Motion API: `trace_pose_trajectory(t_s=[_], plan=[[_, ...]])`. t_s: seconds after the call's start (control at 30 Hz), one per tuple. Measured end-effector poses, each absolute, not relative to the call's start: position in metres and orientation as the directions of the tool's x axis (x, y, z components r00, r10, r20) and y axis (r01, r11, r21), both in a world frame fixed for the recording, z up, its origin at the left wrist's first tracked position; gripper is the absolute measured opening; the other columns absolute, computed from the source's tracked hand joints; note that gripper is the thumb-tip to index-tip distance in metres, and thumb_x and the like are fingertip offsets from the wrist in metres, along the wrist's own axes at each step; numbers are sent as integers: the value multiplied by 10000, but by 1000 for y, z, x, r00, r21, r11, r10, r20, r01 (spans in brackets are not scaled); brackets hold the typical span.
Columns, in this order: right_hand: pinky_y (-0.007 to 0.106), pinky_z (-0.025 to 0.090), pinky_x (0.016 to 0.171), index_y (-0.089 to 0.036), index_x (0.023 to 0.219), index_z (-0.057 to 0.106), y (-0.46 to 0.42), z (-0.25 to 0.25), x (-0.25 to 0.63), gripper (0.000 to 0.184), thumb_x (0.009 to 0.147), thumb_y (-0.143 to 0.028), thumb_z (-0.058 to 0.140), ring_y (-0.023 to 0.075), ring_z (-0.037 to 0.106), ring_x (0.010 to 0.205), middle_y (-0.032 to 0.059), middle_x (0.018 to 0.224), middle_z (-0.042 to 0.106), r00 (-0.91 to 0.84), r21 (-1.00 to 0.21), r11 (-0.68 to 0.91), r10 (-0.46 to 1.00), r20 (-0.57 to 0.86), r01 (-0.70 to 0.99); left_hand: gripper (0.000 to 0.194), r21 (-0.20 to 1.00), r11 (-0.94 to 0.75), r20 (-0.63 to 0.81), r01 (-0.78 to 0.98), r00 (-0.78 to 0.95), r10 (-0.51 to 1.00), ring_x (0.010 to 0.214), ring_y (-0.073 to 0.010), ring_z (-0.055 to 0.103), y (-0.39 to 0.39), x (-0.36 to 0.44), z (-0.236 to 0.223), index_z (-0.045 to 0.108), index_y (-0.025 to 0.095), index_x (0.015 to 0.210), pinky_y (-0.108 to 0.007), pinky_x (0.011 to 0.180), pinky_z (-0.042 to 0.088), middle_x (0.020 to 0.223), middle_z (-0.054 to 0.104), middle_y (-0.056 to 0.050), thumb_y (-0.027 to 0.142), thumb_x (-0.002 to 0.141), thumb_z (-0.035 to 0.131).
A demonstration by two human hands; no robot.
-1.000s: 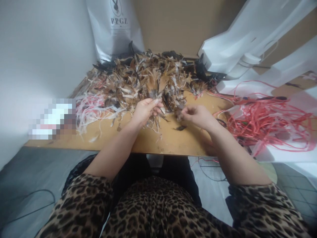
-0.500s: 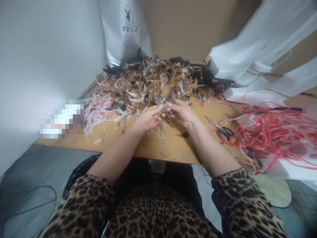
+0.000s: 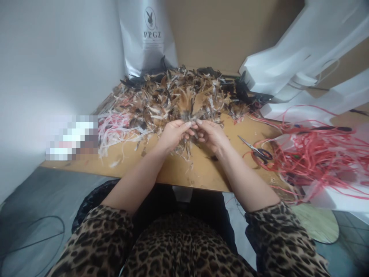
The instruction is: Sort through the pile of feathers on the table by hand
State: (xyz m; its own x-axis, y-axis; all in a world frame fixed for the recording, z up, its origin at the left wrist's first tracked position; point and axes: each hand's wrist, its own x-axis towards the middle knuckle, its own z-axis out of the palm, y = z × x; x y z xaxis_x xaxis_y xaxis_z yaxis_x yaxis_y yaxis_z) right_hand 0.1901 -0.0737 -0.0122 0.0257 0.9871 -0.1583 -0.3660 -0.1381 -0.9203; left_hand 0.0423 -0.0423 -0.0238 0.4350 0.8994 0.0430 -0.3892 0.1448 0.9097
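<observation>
Brown feathers (image 3: 188, 103) fan upward from between my two hands, their bases pinched at the fingertips. My left hand (image 3: 175, 134) is closed on them, thumb against the fingers. Close beside it, my right hand (image 3: 211, 134) pinches the same feathers from the other side, and the fingertips nearly meet. Behind the hands lies a wide heap of brown, white and black feathers (image 3: 155, 100). A few loose feathers (image 3: 186, 150) rest on the table below the hands. The exact grip on the bases is partly hidden by the fingers.
Open scissors (image 3: 258, 150) lie on the wooden table (image 3: 201, 175) right of my hands. Farther right is a tangle of red strips (image 3: 323, 157). White and pink strands (image 3: 115, 130) lie at left. A silvery bag (image 3: 150, 46) stands behind the heap; white sheeting (image 3: 300, 50) hangs at right.
The feathers at my fingertips now stand up more and spread wider. Both hands have shifted slightly and remain pinched together. The scissors have stayed in place.
</observation>
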Motion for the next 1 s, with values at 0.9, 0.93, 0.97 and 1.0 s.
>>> trace_pose_trajectory(t_s=[0.9, 0.93, 0.97, 1.0], plan=[[221, 343, 544, -176, 637, 581, -75, -18, 184, 300, 682, -410, 764, 70, 438, 542, -42, 573, 552, 286, -981, 194, 939, 191, 20, 183, 909, 290, -110, -299, 499, 859, 515, -42, 603, -46, 44, -25, 677, 86, 746, -152, 477, 410, 772, 746, -73, 237, 850, 691], [223, 340, 542, -177, 634, 575, -75, -18, 184, 305, 679, -411, 765, 69, 432, 539, -43, 571, 548, 288, -982, 188, 940, 186, 18, 186, 911, 288, -107, -296, 504, 857, 516, -41, 598, -45, 44, -26, 681, 86, 748, -153, 481, 410, 768, 744, -72, 243, 846, 694], [224, 339, 540, -178, 632, 569, -75, -18, 184, 311, 677, -414, 766, 69, 428, 538, -44, 572, 545, 290, -983, 184, 940, 181, 18, 189, 913, 283, -102, -295, 508, 856, 516, -41, 595, -45, 44, -27, 685, 85, 747, -155, 484, 411, 760, 742, -71, 246, 845, 695], [224, 337, 538, -179, 631, 565, -75, -18, 184, 316, 676, -418, 767, 68, 425, 535, -44, 572, 543, 292, -983, 180, 940, 178, 18, 192, 915, 278, -96, -293, 511, 854, 516, -41, 592, -45, 45, -27, 688, 84, 744, -157, 486, 411, 751, 738, -70, 247, 845, 693]])
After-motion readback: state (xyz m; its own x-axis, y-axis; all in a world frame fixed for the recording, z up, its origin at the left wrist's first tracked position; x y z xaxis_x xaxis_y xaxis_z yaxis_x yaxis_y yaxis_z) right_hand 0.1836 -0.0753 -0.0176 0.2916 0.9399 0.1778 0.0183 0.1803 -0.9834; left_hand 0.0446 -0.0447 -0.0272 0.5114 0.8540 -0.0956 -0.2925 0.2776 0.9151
